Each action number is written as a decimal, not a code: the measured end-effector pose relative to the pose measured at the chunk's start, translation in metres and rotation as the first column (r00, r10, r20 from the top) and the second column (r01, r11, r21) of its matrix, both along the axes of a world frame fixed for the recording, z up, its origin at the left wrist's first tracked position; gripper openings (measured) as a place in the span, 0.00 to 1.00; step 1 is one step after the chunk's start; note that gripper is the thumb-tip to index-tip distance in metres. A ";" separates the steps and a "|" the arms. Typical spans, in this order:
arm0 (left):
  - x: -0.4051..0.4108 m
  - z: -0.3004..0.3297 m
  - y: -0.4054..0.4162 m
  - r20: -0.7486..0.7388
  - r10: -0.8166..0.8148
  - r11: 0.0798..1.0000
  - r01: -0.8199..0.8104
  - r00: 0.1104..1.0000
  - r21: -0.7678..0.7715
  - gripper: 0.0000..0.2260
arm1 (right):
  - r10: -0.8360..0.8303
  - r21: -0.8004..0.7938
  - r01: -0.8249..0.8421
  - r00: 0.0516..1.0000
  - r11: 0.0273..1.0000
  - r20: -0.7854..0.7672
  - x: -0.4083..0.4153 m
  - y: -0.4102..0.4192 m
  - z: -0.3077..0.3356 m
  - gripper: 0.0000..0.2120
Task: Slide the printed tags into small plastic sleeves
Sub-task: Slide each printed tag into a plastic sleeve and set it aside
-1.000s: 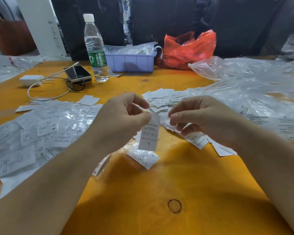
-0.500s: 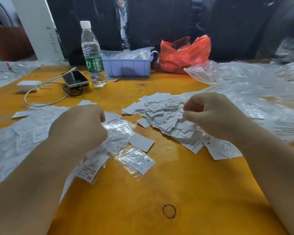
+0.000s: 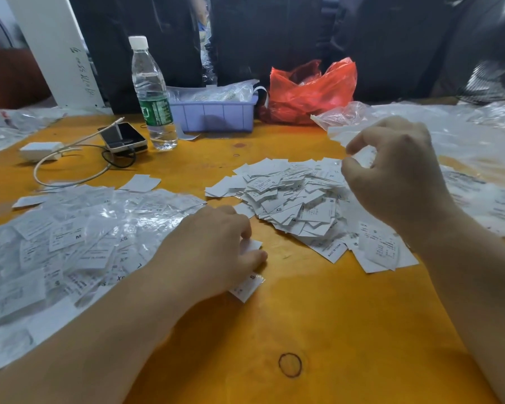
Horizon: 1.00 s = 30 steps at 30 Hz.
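A heap of loose white printed tags (image 3: 292, 196) lies in the middle of the orange table (image 3: 303, 316). To its left spreads a pile of tags in clear plastic sleeves (image 3: 79, 237). My left hand (image 3: 213, 252) rests low on the table at the near edge of that pile, pinching a white tag (image 3: 251, 245) between fingers and thumb, with a sleeved tag (image 3: 247, 285) lying under it. My right hand (image 3: 391, 176) hovers over the right side of the loose heap, fingers curled, pinching a clear sleeve (image 3: 362, 154) from the empty sleeves (image 3: 464, 158) at the right.
At the back stand a water bottle (image 3: 153, 97), a purple tray (image 3: 213, 115) with plastic bags, and a red bag (image 3: 309, 91). A phone (image 3: 123, 137), white charger (image 3: 41, 150) and cable lie at back left. A small ring (image 3: 289, 365) lies near the front.
My left hand set the sleeved tag down on the left pile and came back right to a loose tag. My right hand moved up and right to the empty sleeves.
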<state>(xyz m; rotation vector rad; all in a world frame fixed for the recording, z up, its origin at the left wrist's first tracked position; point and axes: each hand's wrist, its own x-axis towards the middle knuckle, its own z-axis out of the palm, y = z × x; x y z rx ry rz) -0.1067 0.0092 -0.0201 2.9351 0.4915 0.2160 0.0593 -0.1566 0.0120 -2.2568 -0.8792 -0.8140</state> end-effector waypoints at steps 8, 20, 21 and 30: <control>-0.004 0.003 -0.003 0.133 -0.004 0.998 0.013 0.991 -0.062 0.06 | -0.051 -0.051 0.045 0.990 0.998 -0.131 0.004 -0.006 0.008 0.11; -0.006 0.006 -0.007 0.376 -0.039 0.978 0.113 0.926 -0.175 0.06 | 0.079 -0.066 -0.086 0.991 0.994 -0.106 0.008 -0.007 0.006 0.09; -0.006 0.005 -0.007 0.383 -0.040 0.971 0.126 0.923 -0.203 0.06 | 0.120 -0.136 -0.143 0.979 0.980 -0.162 0.005 -0.006 0.005 0.06; -0.004 0.001 -0.007 0.443 -0.014 0.902 0.202 0.897 -0.381 0.08 | -0.061 -0.330 -0.055 0.942 0.942 -0.331 0.008 -0.010 0.009 0.05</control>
